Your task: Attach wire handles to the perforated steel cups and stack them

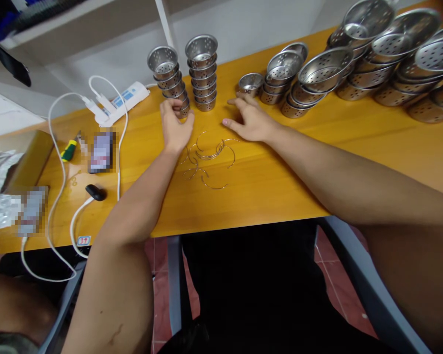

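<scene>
Here, the left grip (176, 125) pinches a cup stack (169, 78) low; beyond the spread right grip (249, 118) stands a single cup (249, 88); wires (208, 157) lie between both.

From my remote seat, my left hand (177, 127) hides part of the lower cups in the leftmost stack (163, 64), and the far side of its grip is out of sight. I can't tell whether my right hand (253, 118) touches the small lone cup (250, 83). The thin wires (208, 158) overlap too much to count. Blocky blurring covers two phones (102, 151). The right edge cuts off the rightmost stack (433, 69); the power strip's (123, 104) print is too small to read.
</scene>
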A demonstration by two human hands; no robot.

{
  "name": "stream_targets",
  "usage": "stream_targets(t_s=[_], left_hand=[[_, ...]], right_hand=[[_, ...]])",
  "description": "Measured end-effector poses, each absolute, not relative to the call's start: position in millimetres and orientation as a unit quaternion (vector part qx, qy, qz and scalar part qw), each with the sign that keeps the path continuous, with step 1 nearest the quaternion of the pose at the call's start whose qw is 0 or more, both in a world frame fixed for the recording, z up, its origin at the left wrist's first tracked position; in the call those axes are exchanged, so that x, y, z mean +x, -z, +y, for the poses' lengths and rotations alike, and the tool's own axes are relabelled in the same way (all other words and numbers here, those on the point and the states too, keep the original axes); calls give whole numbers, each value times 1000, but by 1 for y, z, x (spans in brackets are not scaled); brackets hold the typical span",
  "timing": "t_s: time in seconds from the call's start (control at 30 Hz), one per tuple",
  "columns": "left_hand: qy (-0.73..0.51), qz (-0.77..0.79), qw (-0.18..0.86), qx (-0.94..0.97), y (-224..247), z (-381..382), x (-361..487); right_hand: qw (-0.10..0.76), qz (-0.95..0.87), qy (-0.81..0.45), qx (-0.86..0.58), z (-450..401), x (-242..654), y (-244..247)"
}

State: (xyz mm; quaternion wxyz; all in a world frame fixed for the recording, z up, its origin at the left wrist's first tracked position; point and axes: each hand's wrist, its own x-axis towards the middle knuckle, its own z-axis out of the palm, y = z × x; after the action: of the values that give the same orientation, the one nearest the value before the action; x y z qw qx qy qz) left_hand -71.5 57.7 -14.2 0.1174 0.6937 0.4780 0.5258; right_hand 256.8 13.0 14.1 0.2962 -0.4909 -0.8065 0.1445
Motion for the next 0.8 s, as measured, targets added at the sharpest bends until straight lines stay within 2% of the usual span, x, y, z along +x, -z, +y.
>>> stream_targets(t_s=[0.1, 0.37, 0.67, 0.8], left_hand=[[-508, 511, 97, 687, 3, 59, -87], [-494, 514, 218, 667, 10, 83, -105], [-538, 508, 193, 644, 19, 92, -110], [-473, 493, 200, 702, 14, 88, -107]], right_hand=[[290, -816, -142, -479, 12, 257, -13], [287, -825, -153, -463, 13, 257, -9], [284, -829, -144, -461, 17, 258, -4], [287, -827, -154, -458, 16, 259, -4]])
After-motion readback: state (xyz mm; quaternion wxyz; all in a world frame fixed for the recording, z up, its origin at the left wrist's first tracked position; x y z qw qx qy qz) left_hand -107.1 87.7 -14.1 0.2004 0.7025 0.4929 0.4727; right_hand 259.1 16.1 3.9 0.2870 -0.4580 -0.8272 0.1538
